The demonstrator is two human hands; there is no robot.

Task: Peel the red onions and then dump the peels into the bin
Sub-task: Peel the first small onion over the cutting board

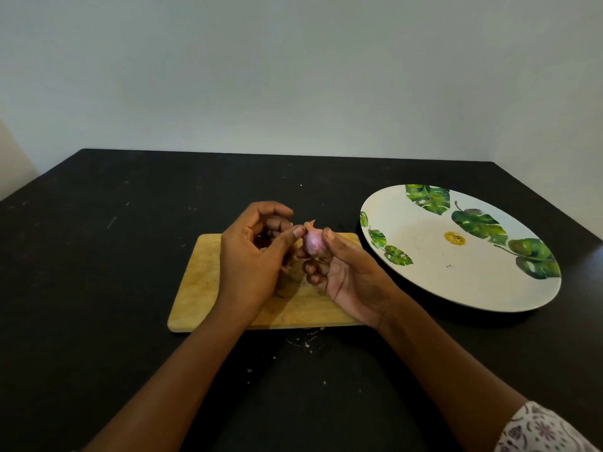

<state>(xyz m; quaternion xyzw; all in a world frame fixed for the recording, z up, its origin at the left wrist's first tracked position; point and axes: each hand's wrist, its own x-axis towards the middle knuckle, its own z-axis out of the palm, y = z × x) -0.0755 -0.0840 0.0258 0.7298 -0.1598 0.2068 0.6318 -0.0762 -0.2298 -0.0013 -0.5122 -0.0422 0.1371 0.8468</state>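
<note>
My tabletop (98, 272) is black and matt, scuffed with pale scratches toward its left side. A wooden cutting board (202, 288) lies flat near the middle, one long side facing me. Close beside its far right corner sits a big white plate (424, 272) printed with green leaves, with a yellow spot near its centre. A few pale bits of peel (306, 344) are scattered on the tabletop just off the board's near edge.

L hand (251, 256), R hand (352, 278) bare; R sleeve (545, 430) white, purple floral print.
</note>
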